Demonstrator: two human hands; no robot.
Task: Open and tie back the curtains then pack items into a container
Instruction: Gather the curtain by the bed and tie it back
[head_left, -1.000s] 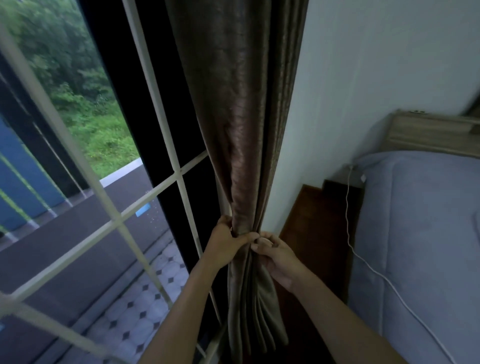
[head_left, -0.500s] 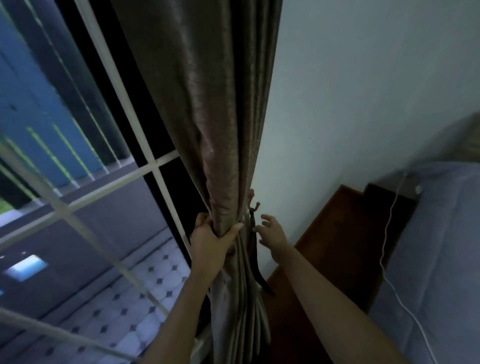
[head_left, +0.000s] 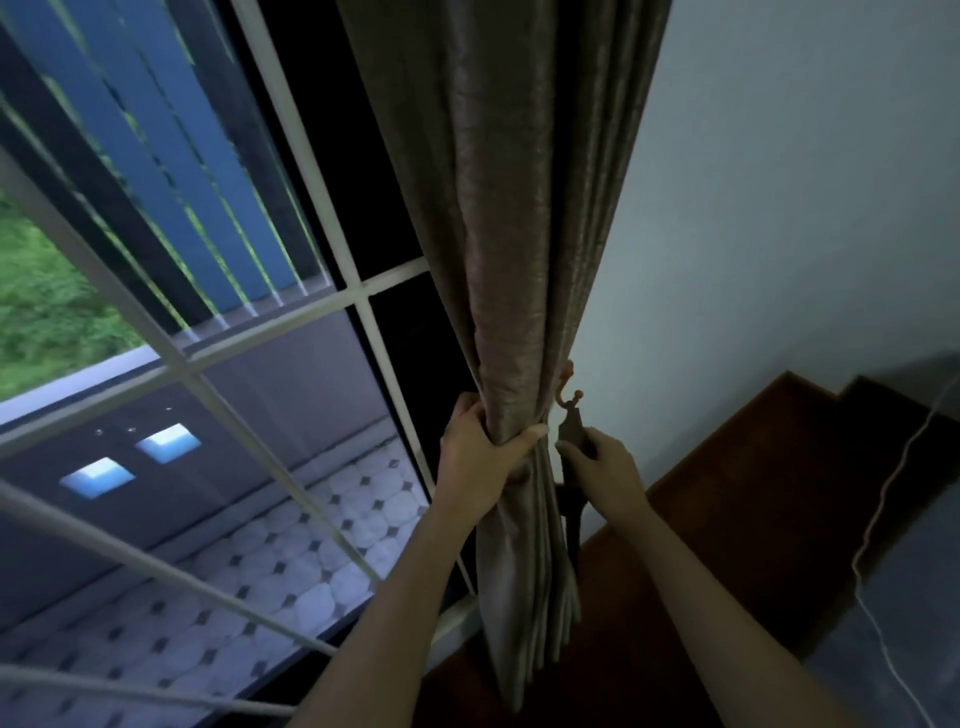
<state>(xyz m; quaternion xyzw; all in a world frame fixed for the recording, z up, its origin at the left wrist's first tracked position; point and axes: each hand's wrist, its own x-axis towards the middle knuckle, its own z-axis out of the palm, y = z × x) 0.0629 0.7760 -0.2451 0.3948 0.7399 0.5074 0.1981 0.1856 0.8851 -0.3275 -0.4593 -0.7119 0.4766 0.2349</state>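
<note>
A brown curtain (head_left: 514, 218) hangs gathered into a narrow bunch at the window's right side, against the white wall. My left hand (head_left: 480, 457) is clenched around the bunch at about waist height. Just right of it, my right hand (head_left: 602, 462) pinches a dark tieback strap (head_left: 571, 434) that hangs from a small metal hook (head_left: 569, 400) on the wall. The strap's lower end dangles behind the curtain folds. No container is in view.
A white window grille (head_left: 363, 306) and dark glass fill the left side, with a tiled balcony floor beyond. A dark wooden bedside unit (head_left: 769, 499) stands at lower right. A white cable (head_left: 883, 499) trails over the edge of a grey bed (head_left: 914, 613).
My right hand let go of the curtain, reached toward the wall hook and closed on the tieback strap. My left hand kept its grip on the bunch. The view swung left and down.
</note>
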